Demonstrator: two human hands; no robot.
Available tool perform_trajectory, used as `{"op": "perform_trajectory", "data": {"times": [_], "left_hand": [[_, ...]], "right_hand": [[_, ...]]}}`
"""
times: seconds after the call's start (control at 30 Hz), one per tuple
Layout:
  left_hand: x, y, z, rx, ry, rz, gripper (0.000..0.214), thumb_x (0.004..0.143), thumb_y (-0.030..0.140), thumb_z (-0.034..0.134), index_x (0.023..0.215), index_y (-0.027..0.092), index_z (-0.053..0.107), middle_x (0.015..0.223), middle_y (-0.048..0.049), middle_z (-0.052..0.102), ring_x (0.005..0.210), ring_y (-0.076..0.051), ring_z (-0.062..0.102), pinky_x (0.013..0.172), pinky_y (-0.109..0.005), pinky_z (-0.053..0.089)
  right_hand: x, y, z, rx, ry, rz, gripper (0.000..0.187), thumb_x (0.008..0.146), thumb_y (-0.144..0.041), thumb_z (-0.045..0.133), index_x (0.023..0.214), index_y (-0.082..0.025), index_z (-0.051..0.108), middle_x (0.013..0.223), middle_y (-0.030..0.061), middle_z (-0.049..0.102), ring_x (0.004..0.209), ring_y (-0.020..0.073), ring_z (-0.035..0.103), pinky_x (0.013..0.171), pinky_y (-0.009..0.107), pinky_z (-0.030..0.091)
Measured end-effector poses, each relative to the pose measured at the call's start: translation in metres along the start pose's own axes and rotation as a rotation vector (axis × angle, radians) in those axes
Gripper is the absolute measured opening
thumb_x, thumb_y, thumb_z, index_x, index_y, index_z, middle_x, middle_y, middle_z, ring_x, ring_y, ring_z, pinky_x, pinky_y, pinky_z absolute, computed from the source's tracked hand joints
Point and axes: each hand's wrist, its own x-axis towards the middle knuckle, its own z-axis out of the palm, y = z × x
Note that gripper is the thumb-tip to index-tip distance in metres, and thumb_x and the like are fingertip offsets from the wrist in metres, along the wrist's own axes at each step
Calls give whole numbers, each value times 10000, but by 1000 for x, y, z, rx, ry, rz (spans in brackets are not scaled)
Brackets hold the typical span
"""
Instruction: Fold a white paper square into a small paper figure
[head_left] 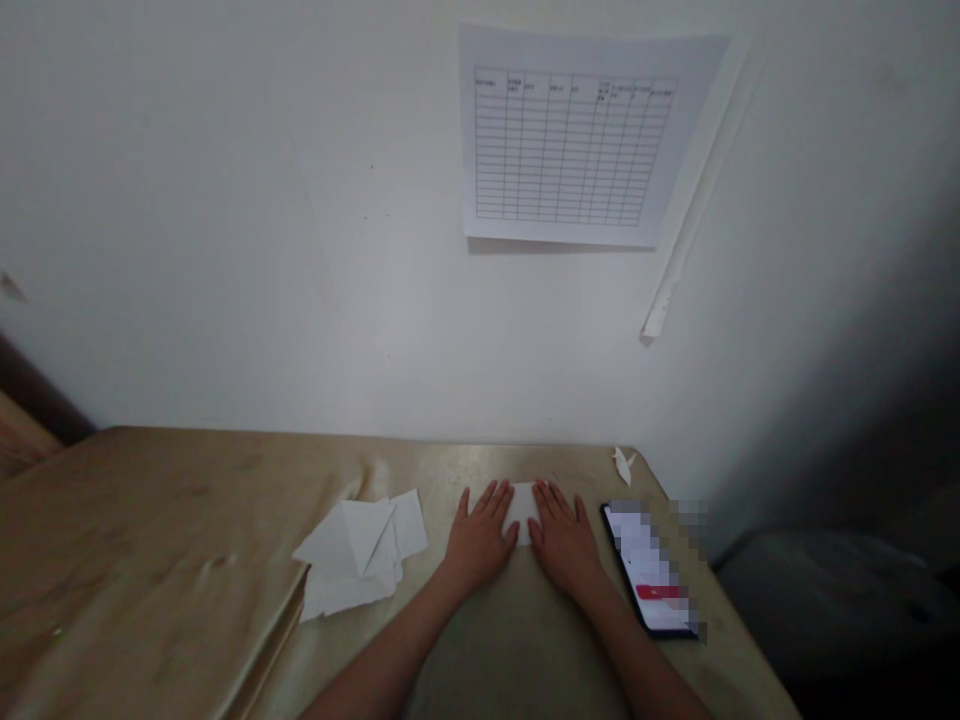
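A small piece of white paper (523, 508) lies flat on the table between my hands, its sides covered by my fingers. My left hand (482, 533) rests palm down on the paper's left side, fingers stretched out and pointing away from me. On the right side, my right hand (562, 535) presses flat in the same way, its fingers extended. Both thumbs point inward over the paper, with a narrow gap between them. How far the paper reaches under the palms is hidden.
Left of my hands lies a loose stack of white paper sheets (352, 560), some folded. A phone (651, 575) with its screen lit lies to the right. Behind it is a small folded paper piece (623, 466). A printed table sheet (574, 150) hangs on the wall beyond the brown-covered table (187, 520).
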Motion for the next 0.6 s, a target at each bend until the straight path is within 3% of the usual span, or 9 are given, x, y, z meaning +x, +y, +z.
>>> {"op": "perform_trajectory", "data": {"times": [0.13, 0.27, 0.47, 0.6], "left_hand": [[-2, -8, -3, 37, 14, -82, 724, 940, 607, 358, 1560, 248, 256, 1619, -87, 286, 1505, -305, 227, 1213, -603, 81], [-2, -10, -8, 48, 5, -105, 751, 922, 633, 379, 1558, 253, 258, 1626, -88, 263, 1512, -305, 207, 1214, -604, 74], [2, -10, -15, 42, -69, -89, 769, 913, 637, 402, 1541, 206, 301, 1634, -123, 216, 1513, -315, 201, 1206, -630, 82], [3, -8, -16, 37, -33, -97, 782, 915, 598, 445, 1549, 176, 267, 1625, -160, 237, 1512, -322, 202, 1206, -629, 92]], "right_hand": [[-1, 5, 0, -4, 29, 74, 629, 947, -435, 426, 1517, -182, 343, 1583, 118, 298, 1488, 290, 246, 1202, 582, 79], [-2, 5, 4, 1, 72, 139, 674, 942, -473, 432, 1519, -138, 331, 1576, 148, 309, 1484, 319, 245, 1191, 605, 88], [-1, 11, 10, 39, 127, 120, 557, 971, -346, 356, 1496, -163, 385, 1558, 133, 361, 1476, 298, 274, 1191, 594, 132], [3, 18, 8, 89, 129, 105, 535, 947, -252, 354, 1466, -146, 435, 1535, 129, 410, 1465, 268, 306, 1205, 539, 191]]}}
